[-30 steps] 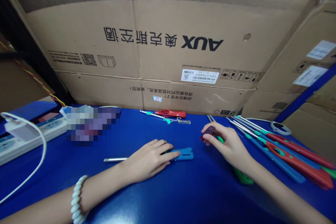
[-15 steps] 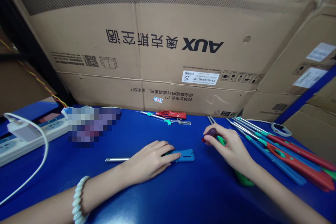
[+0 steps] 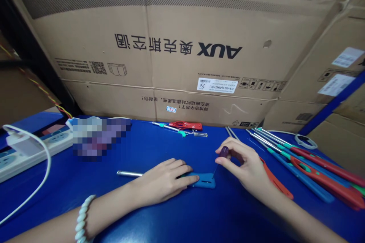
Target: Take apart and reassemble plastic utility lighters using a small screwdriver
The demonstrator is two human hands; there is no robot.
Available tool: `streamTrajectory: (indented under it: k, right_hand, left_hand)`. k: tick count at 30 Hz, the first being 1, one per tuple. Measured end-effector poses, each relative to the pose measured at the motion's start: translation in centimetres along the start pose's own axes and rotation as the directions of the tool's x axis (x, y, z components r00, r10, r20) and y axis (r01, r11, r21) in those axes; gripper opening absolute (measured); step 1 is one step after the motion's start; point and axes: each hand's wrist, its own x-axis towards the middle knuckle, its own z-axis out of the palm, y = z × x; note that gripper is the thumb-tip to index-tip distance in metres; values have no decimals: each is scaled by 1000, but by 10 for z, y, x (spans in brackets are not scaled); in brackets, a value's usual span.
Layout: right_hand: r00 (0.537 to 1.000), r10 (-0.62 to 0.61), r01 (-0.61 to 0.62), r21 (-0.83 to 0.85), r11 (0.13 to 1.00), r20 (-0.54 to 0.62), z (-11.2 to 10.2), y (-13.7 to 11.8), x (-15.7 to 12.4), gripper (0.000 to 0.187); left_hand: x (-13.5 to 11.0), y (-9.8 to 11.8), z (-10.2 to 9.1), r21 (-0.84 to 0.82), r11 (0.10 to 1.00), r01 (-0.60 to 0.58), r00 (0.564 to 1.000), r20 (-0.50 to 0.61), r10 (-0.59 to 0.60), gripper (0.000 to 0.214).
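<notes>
A blue long-nosed lighter [image 3: 207, 185] lies flat on the blue table, its metal barrel [image 3: 128, 174] pointing left. My left hand [image 3: 168, 180] rests over its middle and holds it down, hiding the part beneath the palm. In my right hand [image 3: 238, 157] is a screwdriver [image 3: 224, 152] with a dark purple handle, pinched between thumb and fingers. Its thin shaft slants down to the right end of the blue handle, near a slot. The tip appears to touch there.
Several lighters [image 3: 313, 159] with red and blue handles lie at the right. An orange handle [image 3: 276, 178] sits beside my right wrist. Behind are an opened red lighter [image 3: 186, 125] and a clear tube [image 3: 200, 134]. A power strip [image 3: 31, 159] stands left; a large carton [image 3: 176, 15] forms the back.
My right hand has brought the screwdriver down and left to the blue handle's end, more upright now. The blue lighter has shifted slightly toward me with my left hand. An orange handle shows beside my wrist.
</notes>
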Motion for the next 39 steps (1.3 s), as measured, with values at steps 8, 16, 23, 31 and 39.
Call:
streamTrajectory:
  k: [8,16,23,31,39]
  right_hand:
    - [990,94,-79,139,987,-108,13,1,-10,19]
    - [994,76,-64,152,986,-74,10,-2,-7,22]
    - [997,18,-27,130,991,75,-2,-10,0,11]
    - [943,160,-262,354,898,292,-4,-5,-3,19]
    - [945,152,-298,565,769,290,7,-1,-2,30]
  left_hand:
    - [-1,2,-1,-19,1000,17,1000,1,-17,35]
    - [-1,1,0,-25,1000,14,1000,-21,-14,35]
    - [-1,0,-1,-19,1000,10,1000,-9,-11,36]
    - [0,0,0,-20,1000,15,1000,-8,-15,35]
    - [0,0,-1,-42,999,16,1000,-22,-17,35]
